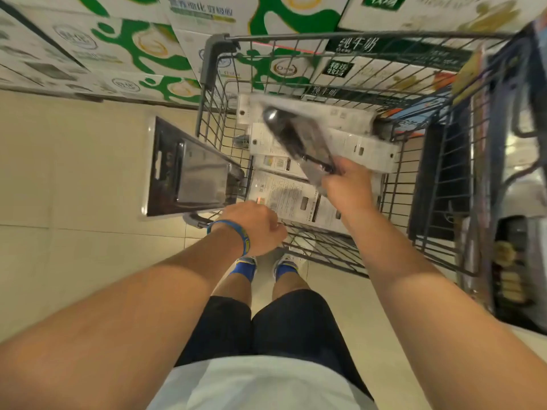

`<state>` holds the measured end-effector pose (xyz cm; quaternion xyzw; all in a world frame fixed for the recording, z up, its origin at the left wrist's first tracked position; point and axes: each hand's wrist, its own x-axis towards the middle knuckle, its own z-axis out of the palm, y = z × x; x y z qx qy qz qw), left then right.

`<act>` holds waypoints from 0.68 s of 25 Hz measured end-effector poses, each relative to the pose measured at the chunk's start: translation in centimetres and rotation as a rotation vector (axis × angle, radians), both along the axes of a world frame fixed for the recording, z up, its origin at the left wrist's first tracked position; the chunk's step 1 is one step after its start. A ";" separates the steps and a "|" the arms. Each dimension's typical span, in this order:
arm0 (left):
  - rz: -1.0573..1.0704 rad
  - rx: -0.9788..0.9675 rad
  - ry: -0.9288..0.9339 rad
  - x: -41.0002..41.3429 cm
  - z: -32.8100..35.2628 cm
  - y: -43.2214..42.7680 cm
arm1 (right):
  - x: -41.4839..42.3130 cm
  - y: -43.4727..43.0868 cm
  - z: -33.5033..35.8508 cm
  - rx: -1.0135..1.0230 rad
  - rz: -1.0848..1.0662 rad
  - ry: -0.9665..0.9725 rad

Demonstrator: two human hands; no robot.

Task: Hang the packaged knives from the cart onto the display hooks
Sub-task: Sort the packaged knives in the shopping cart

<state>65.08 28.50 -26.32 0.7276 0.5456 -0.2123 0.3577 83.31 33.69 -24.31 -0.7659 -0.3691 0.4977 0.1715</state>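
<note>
Right hand gripped a packaged knife lying at its ten o'clock; left hand gripped a second package, likewise.

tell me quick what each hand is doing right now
left hand: curled, gripping the black knife package
right hand: gripping the clear knife pack over the cart

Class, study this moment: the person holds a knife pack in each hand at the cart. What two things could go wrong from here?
1. The right hand grips the packaged knife by one end only, above the cart; it is blurred, likely moving, so it might slip or snag the wire.
2. The left hand seems to hold the large pack by a corner, outside the cart; it could tilt and fall to the floor.
</note>
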 end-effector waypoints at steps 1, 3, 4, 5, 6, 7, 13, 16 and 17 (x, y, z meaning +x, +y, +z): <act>0.006 -0.016 0.022 0.0 0.1 0.0 | -0.1 0.0 1.3 -0.006 -0.133 0.081; 0.024 -0.038 0.055 0.1 0.9 -0.2 | -0.1 -0.1 3.5 0.027 -0.390 0.272; 0.014 -0.020 0.064 0.1 1.7 -0.5 | -0.1 -0.3 4.8 0.047 -0.499 0.382; -0.006 0.036 0.044 0.3 2.6 -0.9 | -0.1 -0.5 5.9 0.059 -0.573 0.471; -0.003 0.108 -0.021 0.7 3.8 -1.6 | -0.2 -0.6 7.2 0.063 -0.626 0.531; 0.047 0.167 -0.137 1.1 5.1 -2.4 | -0.4 -0.7 8.5 0.066 -0.666 0.563; 0.829 -0.181 -0.695 4.5 13.7 -1.6 | -0.9 2.0 16.8 0.151 -0.898 0.860; 1.028 -0.273 -0.950 6.1 19.0 2.9 | -0.8 2.6 21.7 0.209 -0.906 1.021; 1.094 -0.313 -1.052 6.5 20.7 4.3 | -0.8 2.4 23.0 0.261 -0.909 1.072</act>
